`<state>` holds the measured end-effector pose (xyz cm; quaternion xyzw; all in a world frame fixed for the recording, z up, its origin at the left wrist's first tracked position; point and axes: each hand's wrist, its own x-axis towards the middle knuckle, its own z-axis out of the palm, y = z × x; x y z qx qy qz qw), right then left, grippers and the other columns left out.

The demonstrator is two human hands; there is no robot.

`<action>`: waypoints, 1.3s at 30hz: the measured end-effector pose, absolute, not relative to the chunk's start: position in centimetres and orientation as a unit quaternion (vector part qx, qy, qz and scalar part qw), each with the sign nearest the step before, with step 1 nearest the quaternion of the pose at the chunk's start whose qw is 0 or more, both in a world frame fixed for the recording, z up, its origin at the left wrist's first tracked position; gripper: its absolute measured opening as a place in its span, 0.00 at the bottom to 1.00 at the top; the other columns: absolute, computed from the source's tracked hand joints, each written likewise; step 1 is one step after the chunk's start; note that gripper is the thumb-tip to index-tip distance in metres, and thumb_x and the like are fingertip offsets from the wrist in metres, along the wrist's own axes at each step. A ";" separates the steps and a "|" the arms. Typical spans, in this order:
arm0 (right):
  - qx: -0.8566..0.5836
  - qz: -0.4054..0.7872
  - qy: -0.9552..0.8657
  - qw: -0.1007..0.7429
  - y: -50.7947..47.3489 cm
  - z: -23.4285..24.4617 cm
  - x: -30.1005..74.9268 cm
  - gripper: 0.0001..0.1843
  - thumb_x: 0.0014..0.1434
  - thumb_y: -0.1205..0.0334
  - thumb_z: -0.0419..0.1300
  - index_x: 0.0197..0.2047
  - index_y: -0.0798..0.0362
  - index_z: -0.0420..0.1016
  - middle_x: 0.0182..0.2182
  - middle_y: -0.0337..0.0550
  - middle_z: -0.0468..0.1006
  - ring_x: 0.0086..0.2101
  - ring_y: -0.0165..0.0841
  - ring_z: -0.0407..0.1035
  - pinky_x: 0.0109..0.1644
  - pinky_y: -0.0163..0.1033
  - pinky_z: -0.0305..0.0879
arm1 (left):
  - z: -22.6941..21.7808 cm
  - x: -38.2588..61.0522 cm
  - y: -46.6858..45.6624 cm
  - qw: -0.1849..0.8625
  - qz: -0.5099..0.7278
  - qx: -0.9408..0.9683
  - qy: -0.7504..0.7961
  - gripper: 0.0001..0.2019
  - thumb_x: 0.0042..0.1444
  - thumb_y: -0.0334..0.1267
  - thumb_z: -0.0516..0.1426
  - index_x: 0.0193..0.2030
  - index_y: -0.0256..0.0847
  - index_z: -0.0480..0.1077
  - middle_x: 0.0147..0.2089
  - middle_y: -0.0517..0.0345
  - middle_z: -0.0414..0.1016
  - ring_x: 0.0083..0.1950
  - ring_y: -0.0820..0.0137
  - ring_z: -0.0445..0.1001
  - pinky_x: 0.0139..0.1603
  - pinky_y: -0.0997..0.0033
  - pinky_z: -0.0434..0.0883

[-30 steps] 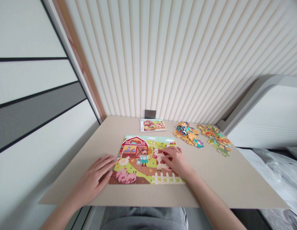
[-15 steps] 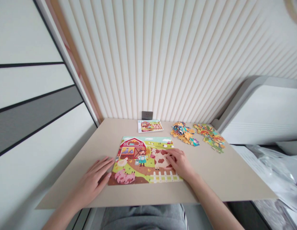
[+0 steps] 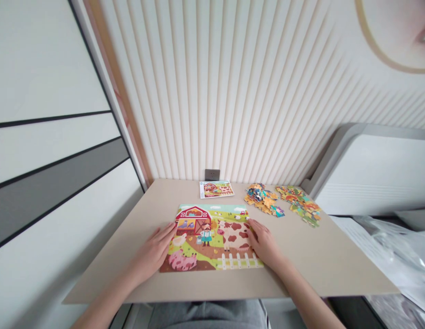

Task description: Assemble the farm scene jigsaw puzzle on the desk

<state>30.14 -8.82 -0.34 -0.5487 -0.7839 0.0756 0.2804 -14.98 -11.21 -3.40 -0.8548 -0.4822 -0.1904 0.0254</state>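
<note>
Seen from the head camera, both hands have shifted since the earlier frame. The left hand (image 3: 153, 252) now lies farther onto the farm jigsaw puzzle (image 3: 212, 237), its open fingers resting on the barn and hen, while the right hand (image 3: 264, 243) has slid off the middle of the cow to the puzzle's right edge, leaving the spotted cow in full view. Both hands are spread open and flat, gripping nothing. The assembled cardboard puzzle lies on the tabletop (image 3: 322, 267), with interlocking wavy edges and bright printed animals. Beyond it sits a small picture card (image 3: 216, 189), and to its right are two heaps of loose pieces (image 3: 262, 199) (image 3: 299, 205), well apart from the hands. The matte beige tabletop meets a ribbed cream wall (image 3: 233, 100) with a dark socket (image 3: 212, 174). Striped panels (image 3: 51, 59) stand left, and white furniture (image 3: 373, 178) stands right.
</note>
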 end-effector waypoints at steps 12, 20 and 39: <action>-0.588 0.064 -0.767 0.249 -11.7 1.4 32.2 0.26 0.71 0.54 0.53 0.69 0.43 0.69 0.64 0.47 0.74 0.64 0.46 0.68 0.68 0.57 0.67 | -1.3 -16.2 -10.7 0.048 -0.194 -0.882 -0.427 0.26 0.71 0.42 0.52 0.75 0.55 0.58 0.73 0.60 0.66 0.70 0.63 0.68 0.72 0.62 0.67; -0.664 -0.018 -0.709 0.239 -1.6 2.1 39.3 0.36 0.67 0.42 0.56 0.74 0.45 0.61 0.71 0.53 0.63 0.71 0.51 0.54 0.72 0.62 0.55 | 3.3 -13.8 -2.0 0.034 -0.206 -0.879 -0.428 0.22 0.71 0.44 0.50 0.69 0.50 0.69 0.68 0.55 0.72 0.66 0.60 0.73 0.69 0.59 0.70; -0.662 0.066 -0.728 0.166 11.2 1.2 38.5 0.38 0.68 0.32 0.48 0.72 0.42 0.65 0.70 0.46 0.66 0.69 0.50 0.57 0.73 0.59 0.48 | 0.7 -7.4 10.5 0.044 -0.067 -0.858 -0.507 0.14 0.69 0.31 0.51 0.52 0.44 0.77 0.54 0.48 0.75 0.56 0.57 0.71 0.57 0.59 0.66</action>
